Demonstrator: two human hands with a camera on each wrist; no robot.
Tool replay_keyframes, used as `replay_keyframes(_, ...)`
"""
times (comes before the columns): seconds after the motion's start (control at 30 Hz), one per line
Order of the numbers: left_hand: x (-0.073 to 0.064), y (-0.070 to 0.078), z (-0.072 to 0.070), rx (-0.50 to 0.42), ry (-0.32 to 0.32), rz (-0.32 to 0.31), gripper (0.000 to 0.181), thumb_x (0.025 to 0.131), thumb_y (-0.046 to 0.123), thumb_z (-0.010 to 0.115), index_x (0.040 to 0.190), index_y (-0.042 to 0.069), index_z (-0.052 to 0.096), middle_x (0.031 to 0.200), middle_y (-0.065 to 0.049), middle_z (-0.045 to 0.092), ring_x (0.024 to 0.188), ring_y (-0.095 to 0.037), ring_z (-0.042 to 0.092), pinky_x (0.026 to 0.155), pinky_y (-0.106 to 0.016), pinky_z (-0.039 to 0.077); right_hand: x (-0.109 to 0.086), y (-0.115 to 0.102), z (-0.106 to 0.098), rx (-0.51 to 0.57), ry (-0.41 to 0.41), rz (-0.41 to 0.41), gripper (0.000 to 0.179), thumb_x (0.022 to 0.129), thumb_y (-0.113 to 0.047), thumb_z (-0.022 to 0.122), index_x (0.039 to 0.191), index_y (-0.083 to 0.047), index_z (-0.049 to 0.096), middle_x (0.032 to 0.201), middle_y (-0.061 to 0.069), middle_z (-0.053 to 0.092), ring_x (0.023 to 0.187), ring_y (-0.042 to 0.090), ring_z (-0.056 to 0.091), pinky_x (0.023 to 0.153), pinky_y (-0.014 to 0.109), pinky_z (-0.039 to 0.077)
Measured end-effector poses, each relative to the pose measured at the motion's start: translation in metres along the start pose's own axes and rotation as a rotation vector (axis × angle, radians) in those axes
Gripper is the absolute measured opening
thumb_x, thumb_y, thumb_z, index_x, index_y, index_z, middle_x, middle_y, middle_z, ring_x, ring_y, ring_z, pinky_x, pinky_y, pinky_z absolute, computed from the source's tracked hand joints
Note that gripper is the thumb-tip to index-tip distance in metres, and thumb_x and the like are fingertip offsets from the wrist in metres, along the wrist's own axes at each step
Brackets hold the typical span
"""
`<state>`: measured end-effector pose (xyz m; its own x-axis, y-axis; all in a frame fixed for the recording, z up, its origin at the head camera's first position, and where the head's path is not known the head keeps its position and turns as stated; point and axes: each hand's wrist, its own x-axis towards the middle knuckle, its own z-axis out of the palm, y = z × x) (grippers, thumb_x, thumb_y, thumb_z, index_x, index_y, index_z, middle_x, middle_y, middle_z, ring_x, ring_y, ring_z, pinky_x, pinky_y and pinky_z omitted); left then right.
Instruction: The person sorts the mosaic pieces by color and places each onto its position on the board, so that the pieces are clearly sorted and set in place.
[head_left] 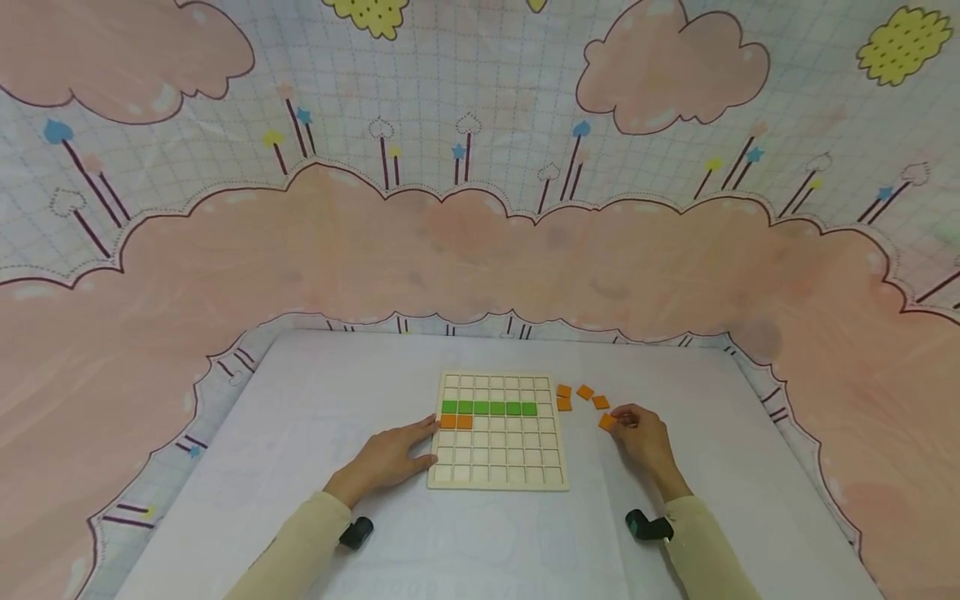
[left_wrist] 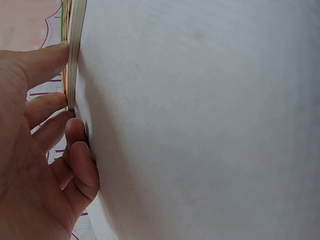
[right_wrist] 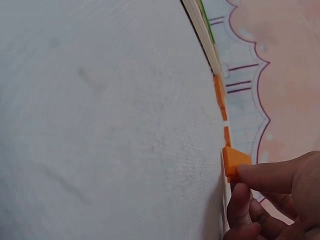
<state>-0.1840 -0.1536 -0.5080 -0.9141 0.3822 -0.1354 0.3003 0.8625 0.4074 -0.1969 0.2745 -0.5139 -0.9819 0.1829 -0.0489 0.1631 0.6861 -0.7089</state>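
— Status, left to right?
— Left hand (head_left: 384, 457) at left edge of the grid board (head_left: 497, 457). Thumb and forefinger extended, tips touching the edge; other fingers loosely bent. No grip on it.
— On the board?
— Row of green tiles (head_left: 497, 408), six, from the left column. Next row toward the person: two seated orange tiles (head_left: 464, 422), then bare cells.
— Off the board?
— Four loose orange tiles (head_left: 585, 392) just beyond the right edge, one pair touching or nearly so.
— Right hand?
— Right hand (head_left: 643, 435), rightmost. Thumb and fingers pinch the held tile (head_left: 606, 422). It's tilted in the wrist view; can't tell if a corner touches the table (head_left: 330, 375).
— Key relation?
— First bare cell (head_left: 481, 423) after the orange pair lies left of the pinching fingertips, roughly level, well apart. Held tile looks square: no long axis. Right hand has it; left is across the board.
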Motion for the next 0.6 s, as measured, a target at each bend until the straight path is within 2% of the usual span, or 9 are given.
replay_keyframes(0.37,0.000,0.000,0.000,0.004,-0.001,0.005,0.061,0.091,0.042,0.067,0.146,0.022,0.049,0.156,0.005,0.041,0.139,-0.029,0.047,0.112,-0.052,0.042,-0.005,-0.008,-0.001,0.039,-0.012,0.020,0.023,0.088,-0.008,0.064,0.110,-0.002,0.068,0.105,0.016,0.067,0.091,0.025,0.061,0.072,0.025,0.047)
replay_keyframes(0.6,0.000,0.000,0.000,0.006,-0.002,0.005,0.061,0.091,0.042,0.067,0.146,0.022,0.049,0.156,0.005,0.041,0.139,-0.030,0.047,0.111,-0.053,0.042,-0.007,-0.016,0.001,0.056,-0.006,0.008,0.024,0.089,-0.009,0.064,0.111,-0.002,0.068,0.106,0.017,0.069,0.090,0.025,0.064,0.072,0.028,0.052)
